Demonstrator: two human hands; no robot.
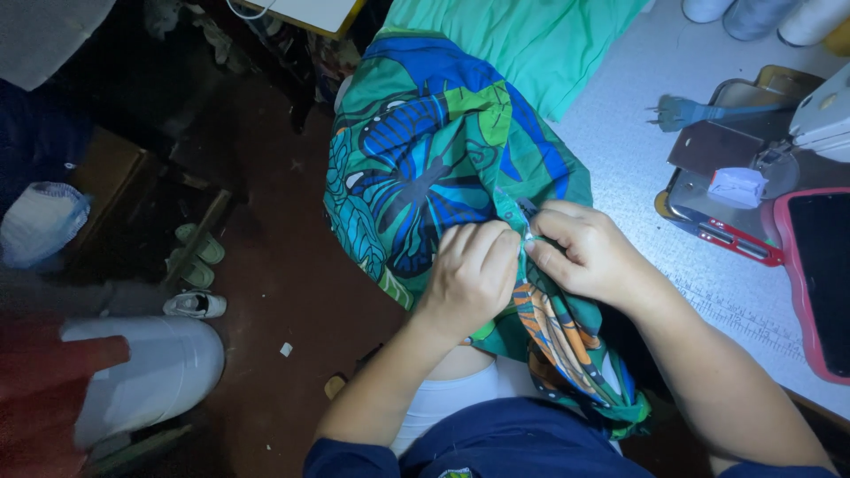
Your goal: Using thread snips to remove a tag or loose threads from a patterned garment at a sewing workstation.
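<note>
Fabric point(425, 168), printed with blue and green butterflies, drapes over the table edge point(637, 168) onto the lap. Left hand point(469, 274) and right hand point(584, 252) pinch one seam, fingers closed (possibly around a small metal part). Light, soft and limp, likely slippery; grip at the hem.

My sewing workshop: sewing machine point(819, 119) on the white worktable point(637, 168), thread cones point(761, 16) behind, printed fabric point(425, 159) and green cloth point(531, 40) piled.

red-framed dark screen point(819, 283), table's right edge
</note>
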